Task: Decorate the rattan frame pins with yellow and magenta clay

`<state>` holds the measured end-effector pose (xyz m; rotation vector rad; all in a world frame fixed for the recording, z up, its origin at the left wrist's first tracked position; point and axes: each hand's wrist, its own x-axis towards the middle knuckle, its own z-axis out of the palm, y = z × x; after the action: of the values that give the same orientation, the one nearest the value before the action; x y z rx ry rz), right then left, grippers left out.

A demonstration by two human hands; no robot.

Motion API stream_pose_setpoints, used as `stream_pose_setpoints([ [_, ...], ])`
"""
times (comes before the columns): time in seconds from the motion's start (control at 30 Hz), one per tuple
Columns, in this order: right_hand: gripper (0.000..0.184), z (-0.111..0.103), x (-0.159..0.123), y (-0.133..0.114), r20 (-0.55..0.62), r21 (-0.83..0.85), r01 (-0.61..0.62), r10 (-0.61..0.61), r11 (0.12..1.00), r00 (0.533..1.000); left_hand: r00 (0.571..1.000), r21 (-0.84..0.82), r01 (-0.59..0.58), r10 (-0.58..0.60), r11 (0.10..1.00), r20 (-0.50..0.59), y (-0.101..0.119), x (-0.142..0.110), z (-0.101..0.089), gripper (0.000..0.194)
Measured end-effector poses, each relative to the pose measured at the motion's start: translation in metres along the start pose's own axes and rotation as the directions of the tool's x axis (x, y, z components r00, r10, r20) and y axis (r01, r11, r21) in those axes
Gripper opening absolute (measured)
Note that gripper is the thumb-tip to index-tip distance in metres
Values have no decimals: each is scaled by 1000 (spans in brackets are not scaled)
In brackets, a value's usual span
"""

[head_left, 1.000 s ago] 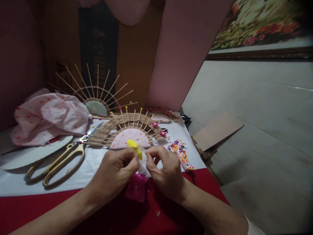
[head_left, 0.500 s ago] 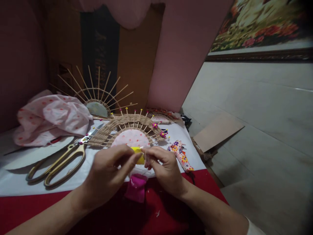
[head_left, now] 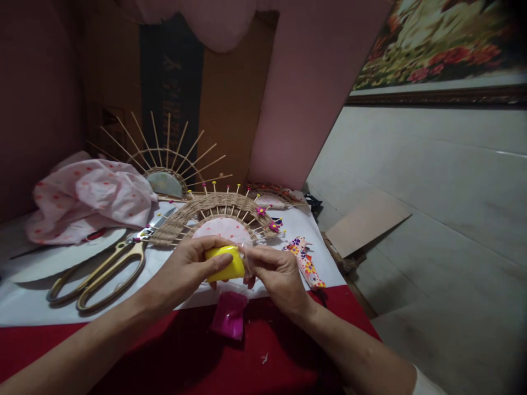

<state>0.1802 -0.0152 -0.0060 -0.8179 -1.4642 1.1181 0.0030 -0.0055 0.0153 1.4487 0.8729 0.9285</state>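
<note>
My left hand (head_left: 197, 260) is closed round a yellow packet of what looks like modelling clay (head_left: 227, 263), thumb on its face. Fingertips of my right hand (head_left: 278, 271) pinch the packet's clear plastic wrapper (head_left: 247, 258) at its right end. Below them a magenta packet (head_left: 230, 315) of similar look lies on the red cloth. Just beyond the hands stands a woven half-round fan shape (head_left: 214, 206) with a pink dotted centre, stick ends tipped in yellow and magenta, and small magenta flowers on its right side.
Large scissors (head_left: 107, 269) lie at left, beside crumpled dotted fabric (head_left: 93, 192). A flower-patterned glue gun (head_left: 304, 260) lies at right near the table edge. A half-woven stick frame (head_left: 164, 164) stands behind, before a cardboard box (head_left: 230, 104). A cardboard sheet (head_left: 368, 222) is off to the right.
My left hand has shifted its hold and its fingers lie flatter, so more of the yellow packet shows. The right hand keeps its pinch on the wrapper.
</note>
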Motion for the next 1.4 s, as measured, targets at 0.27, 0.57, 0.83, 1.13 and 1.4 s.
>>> stream_pose_setpoints([
  [0.27, 14, -5, 4, 3, 95, 104, -25, 15, 994, 995, 991, -160, 77, -94, 984, -100, -5, 1, 1, 30],
  [0.57, 18, -8, 4, 1, 82, 99, -71, 63, 993, 995, 983, -168, 93, -118, 981, -140, 1, 0, 3, 34],
  [0.83, 13, -11, 7, -2, 154, 46, -55, 47, 997, 987, 964, -74, 45, -63, 996, -258, 5, 0, 6, 32],
  [1.13, 9, -9, 4, -4, 159, -315, 141, -94, 939, 983, 952, -83, 11, -36, 997, -304, -3, 1, 5, 31],
  [1.4, 13, -2, 0, -8, 89, -289, 55, -30, 956, 996, 979, -169, 57, -89, 984, -184, -8, 0, 5, 25],
])
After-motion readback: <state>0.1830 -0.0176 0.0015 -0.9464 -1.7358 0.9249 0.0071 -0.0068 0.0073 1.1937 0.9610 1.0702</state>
